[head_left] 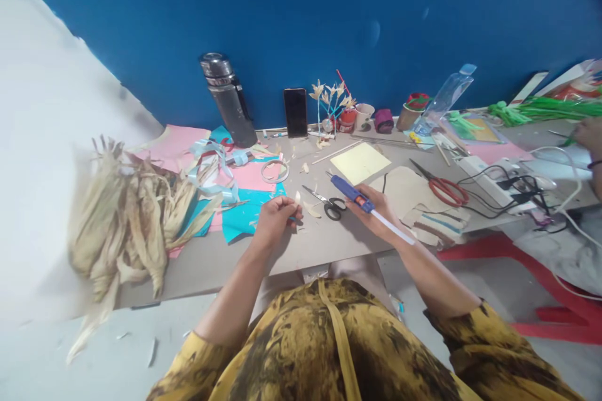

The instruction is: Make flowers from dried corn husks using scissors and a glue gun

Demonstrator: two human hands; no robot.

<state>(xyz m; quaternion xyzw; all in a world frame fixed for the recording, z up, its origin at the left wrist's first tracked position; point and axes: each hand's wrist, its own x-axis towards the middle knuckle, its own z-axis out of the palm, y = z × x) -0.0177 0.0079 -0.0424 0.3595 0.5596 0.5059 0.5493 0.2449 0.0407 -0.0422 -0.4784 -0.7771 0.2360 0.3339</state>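
head view: my right hand [379, 210] is wrapped around the blue glue gun [352, 193], its long axis running up-left with the nozzle away from me. my left hand [275, 216] pinches a small husk piece [297, 198], left of the nozzle, scissors [327, 202] between them.

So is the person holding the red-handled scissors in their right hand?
No, the right hand grips a blue glue gun, while the red-handled scissors lie untouched on the table further right.
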